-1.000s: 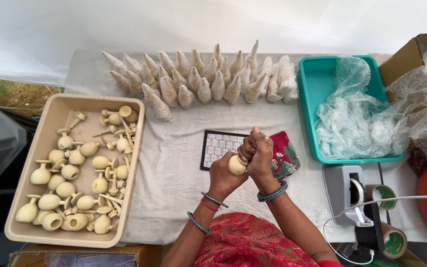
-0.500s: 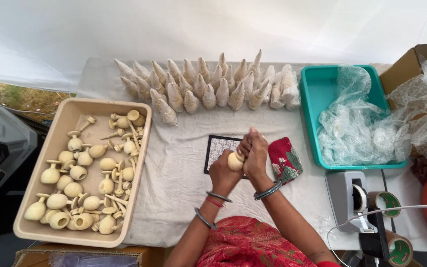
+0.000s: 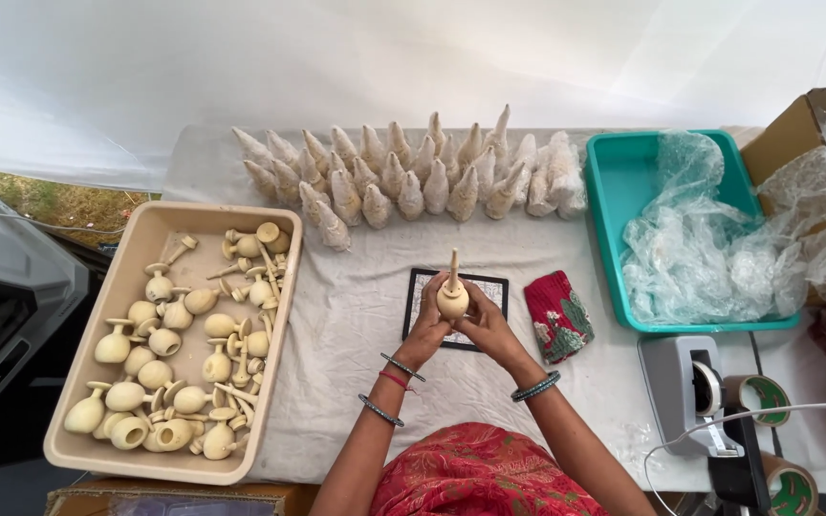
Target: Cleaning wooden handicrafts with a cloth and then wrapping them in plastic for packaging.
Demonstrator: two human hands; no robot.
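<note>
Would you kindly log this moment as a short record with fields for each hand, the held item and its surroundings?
Left hand: grips the wooden top from its left side
Right hand: grips the same top from its right
Top: pale, round body, stem pointing away from the person, held above a patterned card
Left of hands: beige tray of loose wooden parts
Far side: row of wrapped cones
Right: red pouch, teal bin with plastic wrap, tape dispenser
</note>
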